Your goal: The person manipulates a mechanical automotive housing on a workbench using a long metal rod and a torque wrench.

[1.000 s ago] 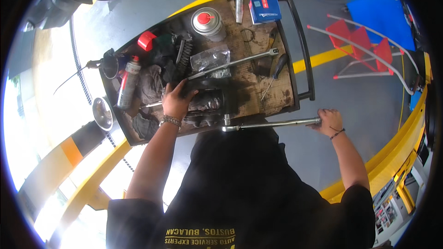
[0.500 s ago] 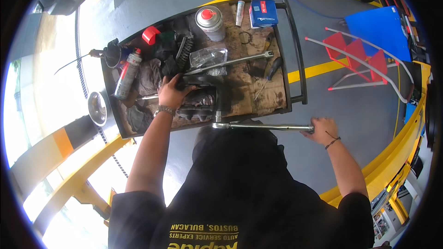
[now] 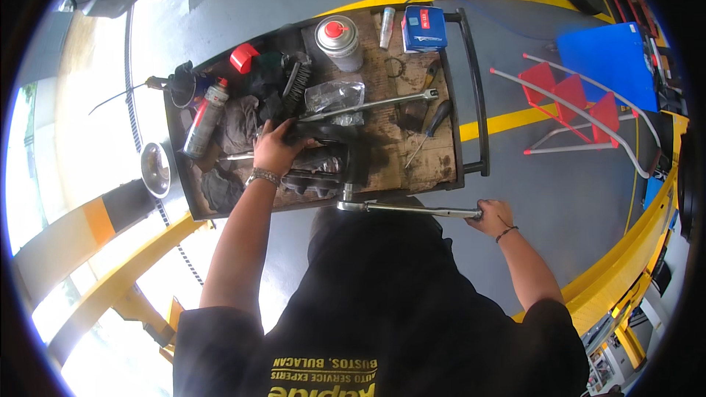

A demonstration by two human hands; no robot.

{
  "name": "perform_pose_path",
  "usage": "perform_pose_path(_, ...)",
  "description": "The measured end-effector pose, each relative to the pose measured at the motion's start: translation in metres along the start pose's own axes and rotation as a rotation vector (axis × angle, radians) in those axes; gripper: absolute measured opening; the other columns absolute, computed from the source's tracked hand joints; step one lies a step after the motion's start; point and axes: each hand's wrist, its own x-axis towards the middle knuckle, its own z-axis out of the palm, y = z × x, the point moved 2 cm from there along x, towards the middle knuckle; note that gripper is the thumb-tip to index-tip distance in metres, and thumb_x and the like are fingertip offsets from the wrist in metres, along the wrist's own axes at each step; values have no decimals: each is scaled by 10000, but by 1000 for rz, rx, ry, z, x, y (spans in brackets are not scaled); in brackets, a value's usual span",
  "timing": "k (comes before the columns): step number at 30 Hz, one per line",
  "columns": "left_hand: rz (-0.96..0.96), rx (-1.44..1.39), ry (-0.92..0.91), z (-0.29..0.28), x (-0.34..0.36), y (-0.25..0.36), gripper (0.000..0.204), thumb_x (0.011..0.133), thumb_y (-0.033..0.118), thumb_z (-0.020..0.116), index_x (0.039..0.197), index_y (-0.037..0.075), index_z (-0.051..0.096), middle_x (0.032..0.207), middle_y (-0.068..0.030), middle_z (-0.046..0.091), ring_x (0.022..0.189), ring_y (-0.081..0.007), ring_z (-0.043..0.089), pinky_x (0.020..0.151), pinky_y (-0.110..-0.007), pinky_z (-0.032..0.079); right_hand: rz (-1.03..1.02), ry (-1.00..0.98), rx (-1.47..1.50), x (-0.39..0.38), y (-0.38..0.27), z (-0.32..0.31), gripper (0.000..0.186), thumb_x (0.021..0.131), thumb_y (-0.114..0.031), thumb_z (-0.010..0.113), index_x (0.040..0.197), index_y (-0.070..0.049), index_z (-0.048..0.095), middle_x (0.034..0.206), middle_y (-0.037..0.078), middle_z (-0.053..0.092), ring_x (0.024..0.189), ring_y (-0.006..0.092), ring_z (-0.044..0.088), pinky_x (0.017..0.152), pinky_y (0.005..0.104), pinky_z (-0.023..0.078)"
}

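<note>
Two hands on the job here: the left hand (image 3: 276, 148) is pressed down with fingers wrapped over a dark greasy metal part (image 3: 323, 158) lying on the tool cart (image 3: 471, 103), and the right hand (image 3: 491, 215) has its fingers closed around the handle end of a long chrome breaker bar (image 3: 412, 209). The bar's head sits on a black socket at the near end of that part, right at the cart's front edge. My guess is the fastener is mid-turn at best; nothing looks taken apart yet, so the part remains in one piece. It looks oily, blackish and chunky, lying flat on stained cardboard, just in front of a long wrench (image 3: 368, 105).
</note>
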Motion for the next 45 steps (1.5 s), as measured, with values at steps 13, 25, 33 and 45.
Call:
perform_pose_path(13,134,-38,461,-5,-35,12,431,827,474,758,1064,117,713,1114,-182,641,1023,-396,625,905,-483,494,100,-49,-63,-24,-34,-46,378,793,-461,748,840,-92,676,809,122,704,806,358,685,727,460,547)
perform_pose_path(25,-136,-649,75,95,-181,40,328,907,273,736,1011,-30,666,870,-136,723,726,-222,692,684,-344,538,149,19,-25,-70,-64,-94,395,784,-427,781,893,-62,674,852,168,703,824,388,682,728,475,543)
perform_pose_path(33,-282,-1432,-71,115,-180,40,284,940,212,710,1056,-34,630,946,-117,703,816,-176,659,726,-303,525,-261,369,-572,-110,-173,-221,258,800,-305,751,902,-84,664,778,88,664,710,271,663,726,401,511)
perform_pose_path(45,-32,-932,304,85,-173,29,324,857,228,796,1031,-25,692,961,-157,747,879,-206,719,786,-327,553,-226,320,-694,-108,-178,-239,337,820,-383,744,976,-90,684,875,85,653,781,251,672,781,402,500)
